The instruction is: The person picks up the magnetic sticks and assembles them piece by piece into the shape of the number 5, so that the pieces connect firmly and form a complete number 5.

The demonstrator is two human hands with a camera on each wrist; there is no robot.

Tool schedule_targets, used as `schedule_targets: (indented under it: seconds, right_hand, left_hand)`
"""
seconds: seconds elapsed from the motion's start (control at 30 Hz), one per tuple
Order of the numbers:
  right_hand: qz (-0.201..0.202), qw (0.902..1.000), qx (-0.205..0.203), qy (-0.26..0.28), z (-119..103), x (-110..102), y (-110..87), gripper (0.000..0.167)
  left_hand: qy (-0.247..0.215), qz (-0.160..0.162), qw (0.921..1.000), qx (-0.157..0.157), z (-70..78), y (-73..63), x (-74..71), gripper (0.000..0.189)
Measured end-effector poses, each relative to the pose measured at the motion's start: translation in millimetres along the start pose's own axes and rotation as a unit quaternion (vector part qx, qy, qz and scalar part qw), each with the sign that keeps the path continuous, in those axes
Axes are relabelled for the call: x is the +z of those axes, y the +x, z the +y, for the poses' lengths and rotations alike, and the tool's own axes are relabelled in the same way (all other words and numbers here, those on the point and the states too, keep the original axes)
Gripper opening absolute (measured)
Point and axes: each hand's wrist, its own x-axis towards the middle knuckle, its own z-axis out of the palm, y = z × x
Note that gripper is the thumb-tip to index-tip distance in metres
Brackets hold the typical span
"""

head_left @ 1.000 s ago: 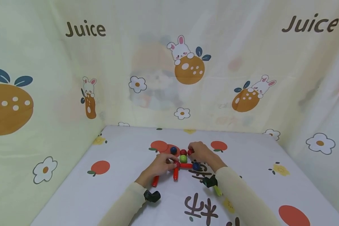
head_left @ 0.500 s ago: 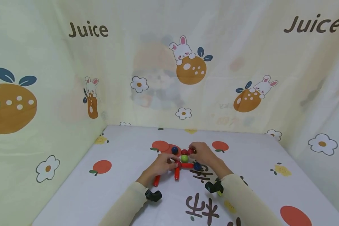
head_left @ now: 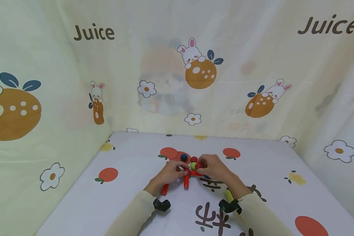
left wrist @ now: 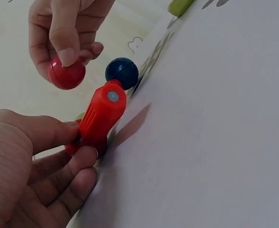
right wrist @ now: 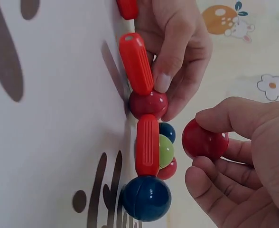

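My left hand (head_left: pixel 168 172) pinches a red ball (right wrist: pixel 148 104) low on the table. Two ribbed red rods meet that ball: one rod (right wrist: pixel 137 64) points toward me, and the other rod (right wrist: pixel 148 147) runs right to a dark blue ball (right wrist: pixel 146 198). Between thumb and fingers, my right hand (head_left: pixel 215 167) holds a second red ball (right wrist: pixel 203 140), raised off the table and apart from the rods. Just behind the joined pieces sit a green ball (head_left: pixel 193 166), another red ball (head_left: pixel 193 159) and another blue ball (head_left: pixel 184 157).
A further red rod (head_left: pixel 165 189) lies under my left wrist; whether it joins anything cannot be told. Near my right wrist is a yellow-green rod (head_left: pixel 229 195). Fruit-printed white cloth covers the table (head_left: pixel 129 196), with patterned curtains (head_left: pixel 165 98) around it.
My right hand has drawn back toward me, bringing its red ball from beside the rear red ball to near the green one. My left hand keeps its grip in place.
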Motion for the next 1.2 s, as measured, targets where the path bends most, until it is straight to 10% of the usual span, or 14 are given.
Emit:
schedule_targets:
  seconds: [1.2]
  right_hand:
    - [-0.032,0.9955,-0.077,0.045,-16.5,31.4,-42.2,0.020]
  left_hand:
    - [0.011,0.002,0.9998,0.019,-2.6,1.3,1.3,0.023]
